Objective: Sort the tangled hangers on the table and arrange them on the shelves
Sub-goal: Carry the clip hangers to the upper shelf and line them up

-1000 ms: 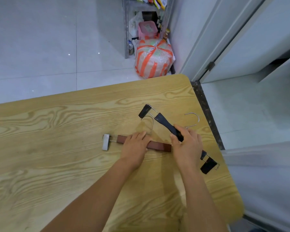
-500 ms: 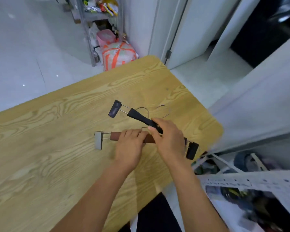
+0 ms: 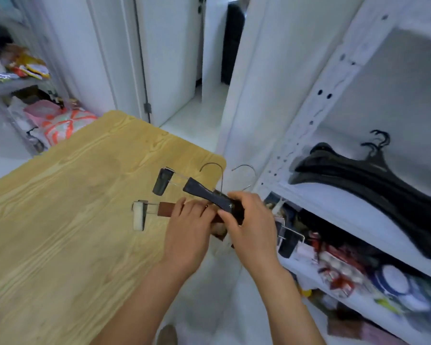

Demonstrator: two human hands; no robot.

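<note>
Two clip hangers are off the wooden table [image 3: 60, 220], held over its right edge. My left hand [image 3: 188, 229] grips the brown hanger [image 3: 166, 209], whose white clip [image 3: 138, 215] sticks out to the left. My right hand [image 3: 251, 225] grips the black hanger [image 3: 204, 194] at its middle; one black clip [image 3: 161, 181] points left, the other [image 3: 288, 242] hangs below my right wrist. Both wire hooks [image 3: 244, 170] point toward the white shelf unit [image 3: 309, 125]. A stack of black hangers [image 3: 371, 175] lies on its upper shelf.
The lower shelves hold a jumble of packets and dishes [image 3: 358, 277]. A doorway [image 3: 209, 58] opens behind the table. At far left stand a cluttered rack [image 3: 15, 70] and an orange-striped sack [image 3: 65, 123]. White floor lies between table and shelves.
Both hangers have been lifted off the table and carried right toward the shelves. My view has swung right, so the shelf unit with its black hangers now shows.
</note>
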